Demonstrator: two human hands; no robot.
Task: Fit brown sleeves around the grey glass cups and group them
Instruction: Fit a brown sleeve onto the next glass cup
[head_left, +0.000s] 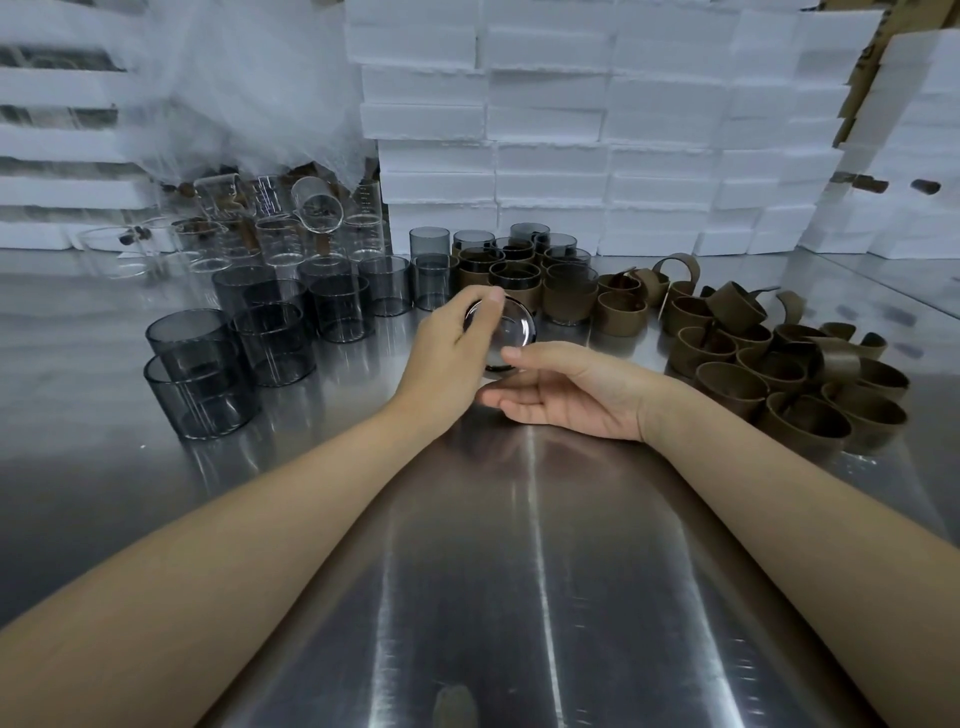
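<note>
A: What is being held, and where?

B: One grey glass cup (511, 327) is held above the steel table (519, 571). It is tipped on its side so that its round base is turned toward the camera. It is gripped by the left hand (447, 358), whose fingers are curled round its left edge, with the thumb laid over the top.

A: And how is the right hand (566, 397) placed?

B: It is held just beneath the cup, palm turned upward, fingers straight and kept together, with nothing pinched. Whether the cup is touched by its thumb cannot be told.

A: How are the other pieces laid out?

B: Bare grey cups (270, 327) are stood upright to the left. A group of sleeved cups (524, 273) is packed together behind the hands. Loose brown sleeves (769, 364) are heaped to the right, well apart from the held cup. Clear glassware (270, 223) is seen at the back left, and white foam boxes (545, 130) are stacked along the rear.
</note>
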